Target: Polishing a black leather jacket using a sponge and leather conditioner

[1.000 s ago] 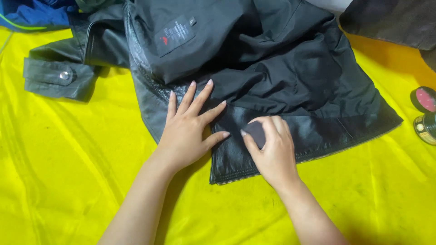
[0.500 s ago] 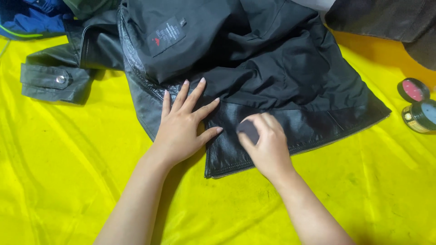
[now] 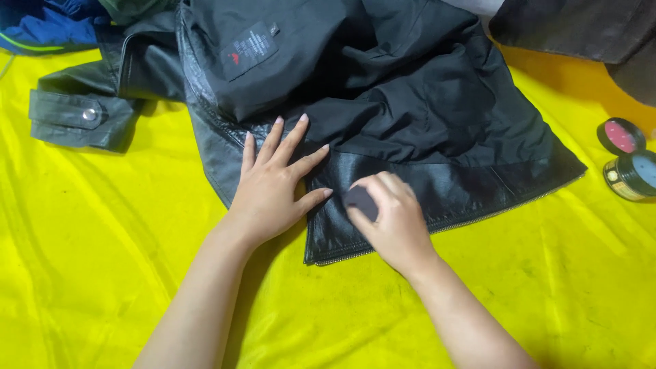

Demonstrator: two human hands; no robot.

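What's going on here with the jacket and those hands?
A person has a black leather jacket spread inside out on a yellow cloth. The left hand lies flat on it, fingers spread, near the hem. The right hand presses a small dark pad against the shiny leather strip along the hem. At the right edge sit an open tin and its lid, untouched.
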